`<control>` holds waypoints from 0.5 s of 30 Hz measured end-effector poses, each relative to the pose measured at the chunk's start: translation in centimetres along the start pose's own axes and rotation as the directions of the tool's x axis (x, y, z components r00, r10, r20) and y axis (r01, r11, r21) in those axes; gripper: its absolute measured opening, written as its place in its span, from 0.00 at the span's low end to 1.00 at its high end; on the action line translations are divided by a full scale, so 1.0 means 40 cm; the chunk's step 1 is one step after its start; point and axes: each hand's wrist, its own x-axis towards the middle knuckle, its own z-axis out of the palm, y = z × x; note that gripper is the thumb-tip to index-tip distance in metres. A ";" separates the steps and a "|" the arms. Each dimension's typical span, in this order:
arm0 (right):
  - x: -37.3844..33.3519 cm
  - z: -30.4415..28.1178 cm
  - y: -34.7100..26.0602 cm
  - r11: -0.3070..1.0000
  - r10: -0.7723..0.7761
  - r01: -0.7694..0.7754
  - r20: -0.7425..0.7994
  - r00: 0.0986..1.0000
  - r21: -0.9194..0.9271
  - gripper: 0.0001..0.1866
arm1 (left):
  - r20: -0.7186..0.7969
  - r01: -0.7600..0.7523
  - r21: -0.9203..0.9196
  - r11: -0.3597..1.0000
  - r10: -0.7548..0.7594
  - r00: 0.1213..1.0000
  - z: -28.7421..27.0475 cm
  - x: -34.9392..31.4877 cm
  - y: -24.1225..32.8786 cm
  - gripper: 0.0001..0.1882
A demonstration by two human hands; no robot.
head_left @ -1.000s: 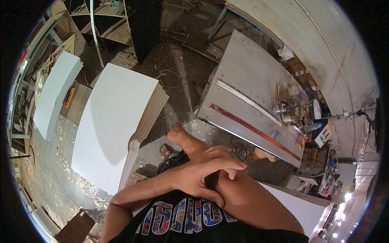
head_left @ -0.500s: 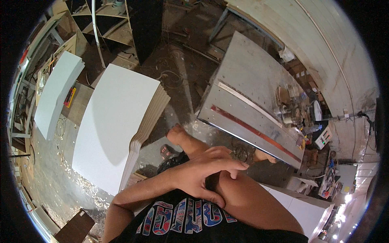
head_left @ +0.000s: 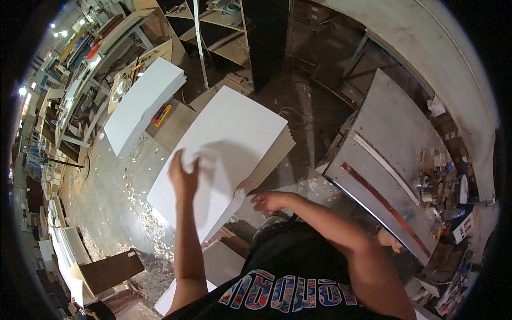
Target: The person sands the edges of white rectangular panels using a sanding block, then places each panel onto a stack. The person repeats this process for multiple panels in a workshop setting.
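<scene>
A stack of white boards [head_left: 242,120] stands before me, its layered edges facing right. Over its near left part, my left hand [head_left: 184,178] hangs with thumb and fingers spread and holds nothing; whether the fingertips touch the top board I cannot tell. Beside the stack's right-hand edge is my right hand [head_left: 269,201], its fingers loosely bent and apart, with no object in it. A shadow falls across the top board.
To the left lies a second white board stack [head_left: 141,101], with a red-and-yellow tool [head_left: 161,114] beside it. A grey table saw [head_left: 394,128] stands at right. Behind is a dark shelf unit [head_left: 229,42]. Wood chips litter the floor [head_left: 101,197]; a brown panel [head_left: 112,272] is lower left.
My hands have come apart from in front of my body: the left now reaches over the white stack, the right sits by its edge. The view has swung left.
</scene>
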 end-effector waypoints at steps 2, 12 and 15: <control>0.004 0.047 -0.067 0.992 -0.092 0.095 0.039 0.995 -0.080 0.40 | -0.084 0.264 0.206 0.942 -0.252 0.964 -0.041 -0.015 -0.187 0.37; 0.031 0.279 -0.177 0.954 -0.278 0.260 0.120 0.953 0.147 0.32 | -0.191 0.340 0.252 0.906 -0.298 0.935 -0.141 -0.243 -0.402 0.35; 0.020 0.304 -0.171 0.902 -0.134 0.042 0.186 0.973 0.430 0.28 | -0.210 0.417 0.285 0.863 -0.368 0.906 -0.129 -0.289 -0.366 0.35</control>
